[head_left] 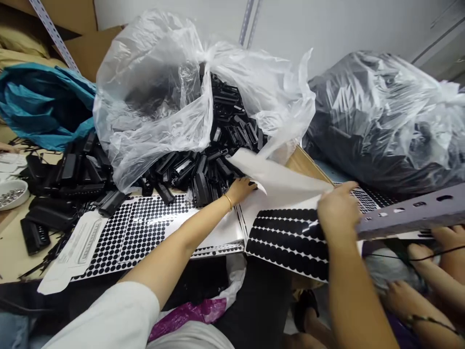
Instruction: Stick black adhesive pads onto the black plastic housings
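Note:
Sheets of round black stickers (145, 228) lie along the table's front edge. A second sheet with rows of larger black dots (290, 237) lies to their right. My left hand (241, 190) reaches to the back of the sheets, beside a pile of black plastic parts (203, 179); its fingertips are partly hidden by white paper. My right hand (338, 208), blurred by motion, is closed on the right side of a lifted, curling white sheet (283, 182) above the dotted sheet.
Clear plastic bags (156, 97) stand behind the parts. A grey-filled bag (392, 121) is at the right, near a perforated metal post (414, 211). Another person's hands (410, 300) are at lower right. A white bowl (12, 194) sits far left.

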A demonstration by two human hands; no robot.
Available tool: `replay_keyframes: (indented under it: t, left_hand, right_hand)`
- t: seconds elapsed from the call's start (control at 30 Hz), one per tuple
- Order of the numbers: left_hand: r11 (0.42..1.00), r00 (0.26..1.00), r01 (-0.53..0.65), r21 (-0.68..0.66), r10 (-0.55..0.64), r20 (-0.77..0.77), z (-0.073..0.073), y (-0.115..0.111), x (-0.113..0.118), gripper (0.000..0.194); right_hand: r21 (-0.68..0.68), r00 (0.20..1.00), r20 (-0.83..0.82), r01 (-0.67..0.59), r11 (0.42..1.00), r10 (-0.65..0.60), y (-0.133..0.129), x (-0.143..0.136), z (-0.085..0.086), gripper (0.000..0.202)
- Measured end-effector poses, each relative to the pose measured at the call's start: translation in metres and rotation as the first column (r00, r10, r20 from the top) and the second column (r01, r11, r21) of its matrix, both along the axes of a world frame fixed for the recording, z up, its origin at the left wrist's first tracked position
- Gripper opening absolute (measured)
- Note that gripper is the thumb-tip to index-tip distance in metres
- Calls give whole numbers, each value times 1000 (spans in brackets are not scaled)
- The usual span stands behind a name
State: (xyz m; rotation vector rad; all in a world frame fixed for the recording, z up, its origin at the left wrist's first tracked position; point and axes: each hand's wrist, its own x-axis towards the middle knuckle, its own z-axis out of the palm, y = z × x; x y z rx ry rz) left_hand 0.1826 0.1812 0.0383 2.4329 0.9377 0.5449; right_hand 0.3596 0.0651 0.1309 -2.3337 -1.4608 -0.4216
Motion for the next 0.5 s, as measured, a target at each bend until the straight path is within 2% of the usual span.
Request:
replay_keyframes:
  t: [0.07,0.13,0.17,0.23,0.27,0.33,0.43,0.5]
  left_hand:
    - [999,997,-38,34,40,-62,-1,8,-6,34]
    - [995,989,-81,66,88,-118,-2,17,-20,35]
    - [991,983,-104,80,114,-145,-1,21,-28,34]
    - [983,966,-150,104,168,-195,-1,28,-43,30]
    - [979,957,-171,113,192,-217,-1,31,-48,29]
    - [969,940,-209,129,236,-247,1,37,-54,33]
    - [957,926,-240,165,277,-256,10,48,-44,32]
    - [952,933,-228,203,273,-235,20,56,-25,28]
  right_hand:
    - [-27,989,-14,144,989,-144,2,-3,-34,50]
    - [-49,985,-9,174,984,-174,0,-10,-63,45]
    - [-63,992,41,119,991,-117,-1,-14,-75,43]
    - [-77,992,100,-65,995,73,-1,-23,-95,40]
    - [-92,978,100,-175,980,184,0,-27,-102,37]
    - [-100,944,76,-313,944,321,10,-34,-112,30]
    - [-62,908,20,-417,907,418,35,-41,-122,35]
    - [-30,924,-27,-382,924,381,53,-40,-128,45]
